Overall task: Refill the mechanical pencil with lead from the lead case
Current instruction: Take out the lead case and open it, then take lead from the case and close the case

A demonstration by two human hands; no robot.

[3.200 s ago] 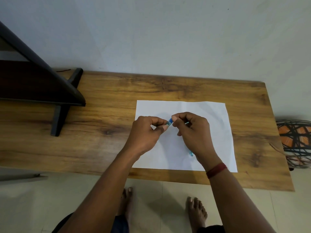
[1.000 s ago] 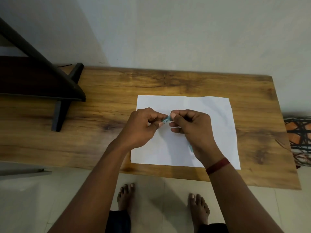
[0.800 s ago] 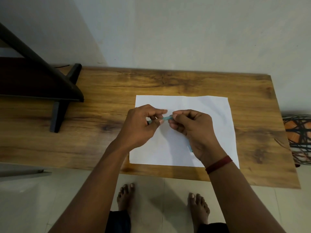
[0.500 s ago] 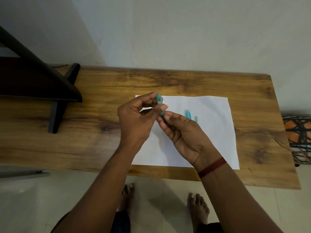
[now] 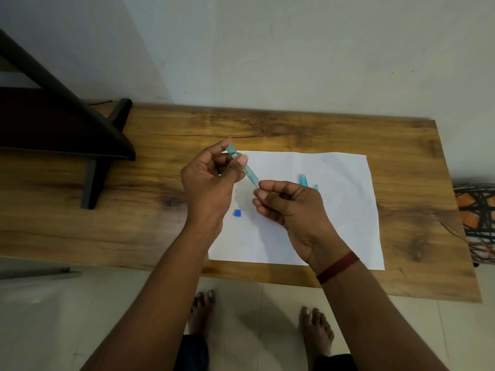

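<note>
My left hand (image 5: 211,183) holds a slim teal lead case (image 5: 247,171) above the white paper (image 5: 345,210), tilted with its open end down and to the right. My right hand (image 5: 290,207) pinches a thin dark lead (image 5: 255,185) at the mouth of the case. A small blue cap (image 5: 237,213) lies on the paper below my left hand. The light-blue mechanical pencil (image 5: 303,180) lies on the paper behind my right hand, mostly hidden by it; a second blue tip (image 5: 316,187) shows beside it.
The paper lies on a wooden table (image 5: 294,129) against a white wall. A dark wooden stand (image 5: 91,145) occupies the table's left end. A woven basket (image 5: 476,210) stands off the right edge. My bare feet are on the tiled floor below.
My hands lifted off the paper and parted. The blue cap came off and now lies on the paper. The case tilted, and my right fingers moved to its open end.
</note>
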